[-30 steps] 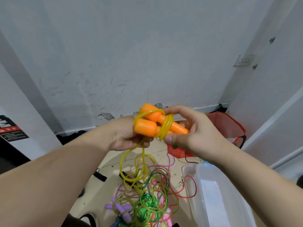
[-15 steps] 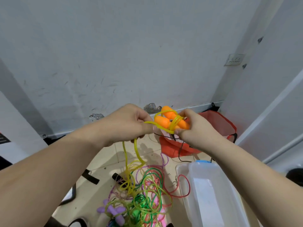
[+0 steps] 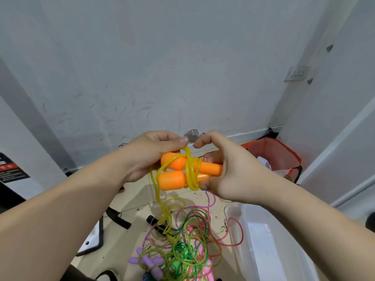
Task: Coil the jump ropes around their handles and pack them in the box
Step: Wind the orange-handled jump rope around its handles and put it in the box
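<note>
Jump rope: the yellow jump rope [image 3: 190,171] is up in the air, between both hands, with a few loops round the middle of its two orange handles [image 3: 182,173].
Right hand: the right hand [image 3: 229,171] is closed round the thin ends of the handles and holds them side by side.
Left hand: the left hand [image 3: 150,157] pinches the yellow cord between thumb and finger, just above the handles, and touches their fat ends.
Loose cord: the rest of the yellow cord hangs down to the floor [image 3: 129,201] and runs into the pile of ropes [image 3: 182,250].
Pile: green, pink, red and purple ropes lie mixed up on the floor, near the bottom edge of the view.
Box: the clear box [image 3: 263,240] stands on the floor just right of the pile, under the right arm.
How it feels: I think the cord is light, soft, bendy and a bit slippery, so loops may slide off.
Where to hold: the hard handles look best to grip, and the cord close to them.
What could go wrong: the hanging cord may snag in the pile.
</note>
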The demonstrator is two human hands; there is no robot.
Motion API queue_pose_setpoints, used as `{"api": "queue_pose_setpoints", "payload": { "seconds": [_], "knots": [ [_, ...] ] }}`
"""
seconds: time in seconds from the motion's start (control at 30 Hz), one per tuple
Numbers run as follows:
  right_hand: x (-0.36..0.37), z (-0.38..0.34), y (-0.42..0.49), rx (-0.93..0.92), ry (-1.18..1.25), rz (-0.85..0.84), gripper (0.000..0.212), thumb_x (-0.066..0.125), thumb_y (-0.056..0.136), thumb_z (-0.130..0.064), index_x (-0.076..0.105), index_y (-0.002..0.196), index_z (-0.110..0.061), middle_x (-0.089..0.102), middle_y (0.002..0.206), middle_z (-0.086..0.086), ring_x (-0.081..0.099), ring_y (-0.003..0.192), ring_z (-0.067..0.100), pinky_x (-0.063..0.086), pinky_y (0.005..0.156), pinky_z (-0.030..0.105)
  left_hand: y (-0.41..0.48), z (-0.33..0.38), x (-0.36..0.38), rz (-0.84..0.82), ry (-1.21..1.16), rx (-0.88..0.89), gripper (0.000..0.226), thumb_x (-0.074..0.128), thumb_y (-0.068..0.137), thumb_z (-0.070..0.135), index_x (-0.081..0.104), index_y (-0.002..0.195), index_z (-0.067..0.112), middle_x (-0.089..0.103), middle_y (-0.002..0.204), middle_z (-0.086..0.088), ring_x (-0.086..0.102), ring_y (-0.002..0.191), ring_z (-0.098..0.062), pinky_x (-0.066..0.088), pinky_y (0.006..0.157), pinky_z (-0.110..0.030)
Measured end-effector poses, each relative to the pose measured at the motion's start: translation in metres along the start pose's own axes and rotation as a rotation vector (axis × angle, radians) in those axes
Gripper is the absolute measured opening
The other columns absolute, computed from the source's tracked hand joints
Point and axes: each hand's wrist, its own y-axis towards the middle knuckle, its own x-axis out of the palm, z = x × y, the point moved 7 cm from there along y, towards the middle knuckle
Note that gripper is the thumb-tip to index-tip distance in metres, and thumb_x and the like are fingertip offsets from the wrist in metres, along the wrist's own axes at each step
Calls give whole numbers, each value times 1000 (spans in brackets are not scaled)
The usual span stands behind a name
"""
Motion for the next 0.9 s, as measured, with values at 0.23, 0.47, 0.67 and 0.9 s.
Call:
{"api": "queue_pose_setpoints", "payload": {
  "seconds": [0.23,0.47,0.67,0.9],
  "knots": [
    [-15,19,4,97,510,223,55,78,84,1,61,124,-33,65,73,6,54,58,19,43,52,24,-2,-18,39,-107,65,-109,18,54,103,24,66,91,18,59,68,-4,45,50,-13,34,48,-25],
    [-36,85,6,367,137,433,50,73,86,-12,51,129,-26,64,89,-3,60,76,13,44,67,28,-11,-13,65,-206,390,-127,23,67,97,21,66,99,-3,65,63,-8,56,48,-16,45,44,-24],
    [-25,65,12,321,-330,230,44,63,85,-21,50,125,-35,68,103,0,63,99,31,54,77,41,-14,25,52,-66,709,242,20,67,95,28,70,81,15,66,61,-6,59,50,-19,51,52,-33],
    [-6,17,12,39,-537,71,54,63,69,-18,40,112,-42,62,79,-5,58,77,27,47,57,35,-14,53,18,151,474,463,14,89,74,23,77,78,18,74,73,-1,67,65,-9,54,63,-25]
  ]
}}
